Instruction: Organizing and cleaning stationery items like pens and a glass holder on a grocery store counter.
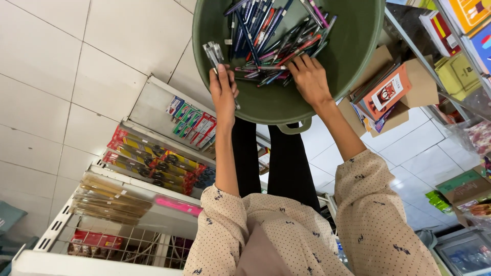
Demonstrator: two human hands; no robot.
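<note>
Green basin: a round plastic tub (337, 76) fills the upper middle of the frame, its handle toward the person's legs.
Pens: a loose heap of blue, red and dark pens (273, 38) lies in the tub's upper part.
Left hand: the left hand (223, 94), at the tub's left rim, has its fingers closed around a small bunch of clear-barrelled pens (214, 53) that stick up above the fist.
Right hand: the right hand (308, 79) rests palm down inside the tub, fingers spread and bent, tips touching the lower edge of the heap; nothing is clasped that I can see.
Right of the tub: a cardboard box of books (391, 94) sits just beside it, with shelves (460, 41) beyond in the upper right.
Lower left: a white wire rack (128, 204) carries red packets and flat packs.
Floor: pale tiles (76, 61).
</note>
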